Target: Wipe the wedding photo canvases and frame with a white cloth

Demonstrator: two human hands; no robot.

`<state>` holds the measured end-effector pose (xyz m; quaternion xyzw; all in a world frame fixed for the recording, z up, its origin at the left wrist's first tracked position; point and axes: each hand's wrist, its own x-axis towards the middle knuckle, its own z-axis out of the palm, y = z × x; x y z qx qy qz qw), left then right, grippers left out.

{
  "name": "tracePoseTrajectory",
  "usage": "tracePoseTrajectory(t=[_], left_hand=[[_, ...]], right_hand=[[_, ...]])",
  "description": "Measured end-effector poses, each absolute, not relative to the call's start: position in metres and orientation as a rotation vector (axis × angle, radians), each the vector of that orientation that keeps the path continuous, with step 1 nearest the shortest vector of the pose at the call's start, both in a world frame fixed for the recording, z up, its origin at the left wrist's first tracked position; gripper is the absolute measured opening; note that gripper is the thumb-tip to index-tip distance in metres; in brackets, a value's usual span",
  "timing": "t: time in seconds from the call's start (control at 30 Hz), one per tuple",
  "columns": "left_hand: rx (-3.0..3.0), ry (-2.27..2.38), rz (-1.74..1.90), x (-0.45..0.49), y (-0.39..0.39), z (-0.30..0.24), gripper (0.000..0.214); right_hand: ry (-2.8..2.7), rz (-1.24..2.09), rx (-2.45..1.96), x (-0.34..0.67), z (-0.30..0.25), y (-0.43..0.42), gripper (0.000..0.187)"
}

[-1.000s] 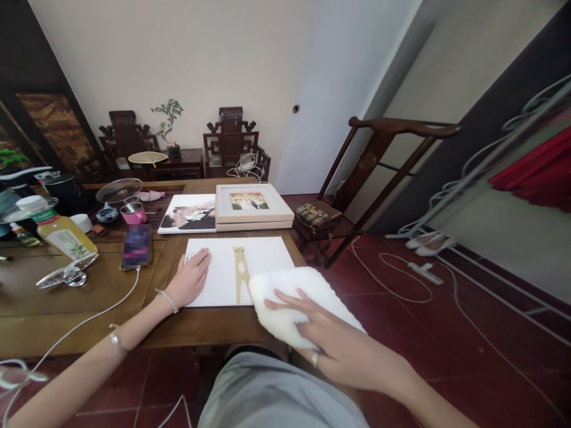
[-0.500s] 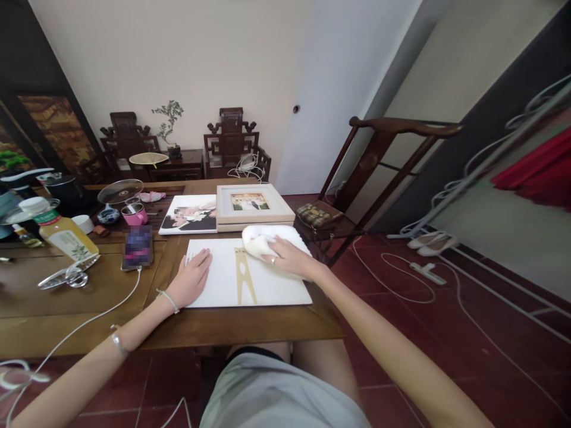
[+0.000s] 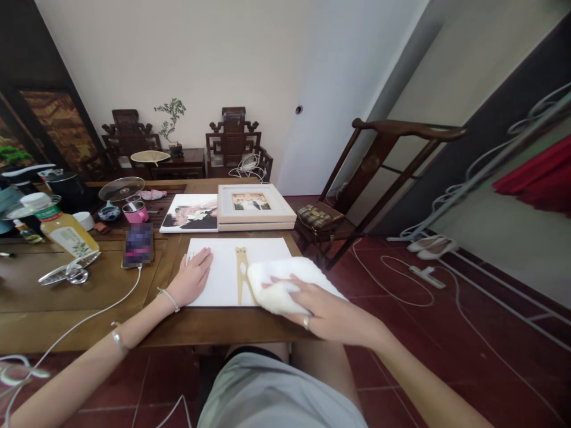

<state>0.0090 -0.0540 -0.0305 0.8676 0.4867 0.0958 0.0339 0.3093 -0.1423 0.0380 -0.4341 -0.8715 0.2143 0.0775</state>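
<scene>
A white board (image 3: 223,267) with a thin wooden strip (image 3: 241,270) down its middle lies flat on the wooden table (image 3: 89,297). My left hand (image 3: 191,279) rests open and flat on the board's left edge. My right hand (image 3: 321,306) presses a folded white cloth (image 3: 281,282) onto the board's near right corner, fingers spread over the cloth.
Behind the board lie a framed photo (image 3: 254,205) and a photo print (image 3: 191,214). A phone (image 3: 138,245) with a white cable, a bottle (image 3: 62,229), a pink cup (image 3: 135,211) and glasses (image 3: 66,273) sit at left. A dark chair (image 3: 357,190) stands right.
My right hand swept the cloth from the near right corner up to the board's far right side, then back toward me. The left hand has stayed put.
</scene>
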Motion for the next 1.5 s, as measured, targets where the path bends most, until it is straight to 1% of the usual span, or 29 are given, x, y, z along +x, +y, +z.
tracePoseTrajectory(t=[0.13, 0.23, 0.3, 0.4, 0.6, 0.7, 0.8, 0.97, 1.17, 1.3, 1.4, 1.5], left_hand=[[2.694, 1.486, 0.316, 0.009, -0.054, -0.032, 0.046], [2.699, 1.490, 0.312, 0.009, -0.053, -0.032, 0.046], [2.696, 1.491, 0.304, 0.009, -0.053, -0.032, 0.046], [2.687, 1.493, 0.289, 0.009, -0.053, -0.031, 0.047], [2.658, 1.509, 0.239, 0.010, -0.053, -0.027, 0.047], [2.646, 1.508, 0.228, 0.010, -0.053, -0.027, 0.047], [2.636, 1.513, 0.241, 0.010, -0.054, -0.028, 0.047], [2.625, 1.525, 0.269, 0.010, -0.055, -0.029, 0.047], [2.618, 1.528, 0.295, 0.010, -0.053, -0.029, 0.046], [2.613, 1.517, 0.311, 0.009, -0.052, -0.031, 0.046], [2.603, 1.515, 0.319, 0.008, -0.052, -0.032, 0.046], [2.596, 1.508, 0.320, 0.008, -0.052, -0.032, 0.046]], right_hand=[[-2.594, 0.747, -1.395, 0.313, 0.044, -0.163, 0.027], [-2.468, 0.699, -1.581, 0.313, 0.034, -0.148, 0.035], [-2.387, 0.620, -1.624, 0.307, 0.027, -0.127, 0.036], [-2.348, 0.501, -1.512, 0.289, 0.020, -0.088, 0.032], [-2.322, 0.429, -1.298, 0.247, 0.012, -0.033, 0.028], [-2.437, 0.350, -1.213, 0.237, 0.007, -0.037, 0.025], [-2.563, 0.305, -1.129, 0.236, 0.003, -0.060, 0.026], [-2.660, 0.429, -1.063, 0.243, 0.009, -0.116, 0.034], [-2.723, 0.588, -0.985, 0.246, 0.027, -0.157, 0.031], [-2.702, 0.482, -1.046, 0.242, 0.023, -0.137, 0.028], [-2.679, 0.351, -1.123, 0.235, 0.015, -0.100, 0.025], [-2.670, 0.247, -1.166, 0.225, 0.012, -0.063, 0.026]])
